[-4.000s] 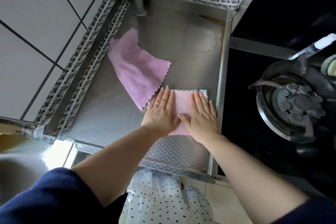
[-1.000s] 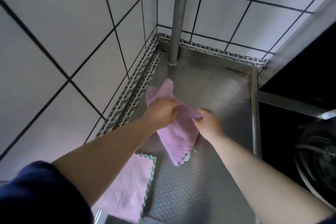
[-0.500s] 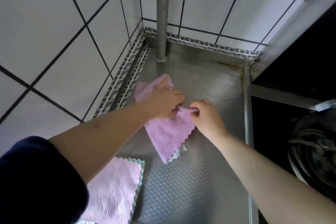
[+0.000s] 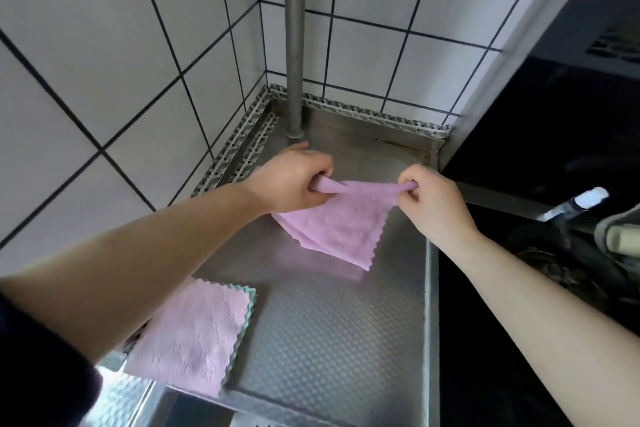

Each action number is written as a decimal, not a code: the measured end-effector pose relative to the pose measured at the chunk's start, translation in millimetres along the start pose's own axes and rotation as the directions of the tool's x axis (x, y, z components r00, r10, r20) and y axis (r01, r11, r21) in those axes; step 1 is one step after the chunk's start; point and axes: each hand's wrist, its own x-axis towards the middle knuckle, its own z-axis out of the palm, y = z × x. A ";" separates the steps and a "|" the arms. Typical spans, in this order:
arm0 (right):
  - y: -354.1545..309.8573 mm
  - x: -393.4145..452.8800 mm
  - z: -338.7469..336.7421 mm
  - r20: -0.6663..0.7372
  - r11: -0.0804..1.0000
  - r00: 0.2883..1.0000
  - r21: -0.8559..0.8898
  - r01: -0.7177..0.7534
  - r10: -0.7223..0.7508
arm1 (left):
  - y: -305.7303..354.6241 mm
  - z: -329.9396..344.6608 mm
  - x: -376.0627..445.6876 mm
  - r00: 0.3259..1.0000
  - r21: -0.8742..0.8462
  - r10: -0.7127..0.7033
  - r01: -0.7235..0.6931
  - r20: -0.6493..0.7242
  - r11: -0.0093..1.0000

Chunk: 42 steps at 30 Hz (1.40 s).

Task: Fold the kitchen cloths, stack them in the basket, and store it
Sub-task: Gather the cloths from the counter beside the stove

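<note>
Hands stretch a lilac kitchen cloth [image 4: 341, 224] above a steel table [image 4: 332, 333] in a tiled corner

Left hand [image 4: 294, 184] and right hand [image 4: 434, 204] each have a grip pinched tight on an upper corner of the cloth, holding its top edge taut between them while the rest hangs down to a point over the table; a folded pink cloth [image 4: 194, 336] with a green edge lies flat near the table's front left, well apart, and a metal pole [image 4: 294, 45] stands upright in the back corner
</note>
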 end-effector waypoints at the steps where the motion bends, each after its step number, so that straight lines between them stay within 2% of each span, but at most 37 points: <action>1: -1.4 -3.3 -6.6 -0.007 1.000 1.000 -0.006 0.016 -0.016 | 8.0 -3.2 -1.2 1.000 -0.024 -0.011 0.011 -0.002 1.000; 5: -2.0 -11.4 -32.9 -0.051 0.996 0.996 -0.048 0.070 -0.072 | 36.5 -15.1 -5.3 0.994 -0.006 -0.106 0.106 -0.028 0.994; 9: 1.4 -14.3 -59.5 -0.104 0.994 0.991 -0.084 0.073 -0.082 | 54.4 -28.5 -6.7 0.994 0.004 -0.063 0.064 -0.084 0.998; 16: 6.1 -9.1 -89.8 -0.125 0.989 0.989 -0.135 0.063 -0.080 | 71.3 -50.4 -4.6 0.969 -0.193 -0.208 0.231 0.134 0.954; 20: 9.1 1.5 -92.6 -0.144 0.990 0.986 -0.125 0.068 -0.086 | 72.3 -57.8 -1.0 0.952 -0.317 -0.282 0.307 0.122 0.898; 24: 10.8 18.0 -91.6 -0.176 0.992 0.980 -0.103 0.078 -0.095 | 69.9 -58.3 13.3 0.964 -0.019 -0.257 0.257 -0.073 0.966; 27: 10.2 30.1 -96.8 -0.228 0.994 0.969 -0.071 0.079 -0.093 | 67.4 -67.5 25.9 0.969 0.152 -0.145 0.177 -0.201 0.972; 33: 17.7 26.5 -105.2 -0.273 0.988 0.951 -0.083 0.127 -0.145 | 59.3 -81.2 20.3 0.946 0.329 -0.019 0.131 -0.325 0.935; 36: 27.9 8.1 -96.6 -0.250 0.981 0.951 -0.117 0.155 -0.180 | 54.2 -69.8 -0.1 0.953 0.393 0.007 0.118 -0.302 0.912; 38: 37.7 -10.5 -83.0 -0.201 0.973 0.958 -0.151 0.176 -0.205 | 51.1 -54.9 -19.3 0.972 0.406 0.032 0.068 -0.234 0.911; 42: 57.4 -54.9 -46.5 0.072 0.968 0.989 -0.203 0.144 -0.132 | 41.1 -11.3 -63.3 0.998 0.354 -0.024 0.046 -0.067 0.934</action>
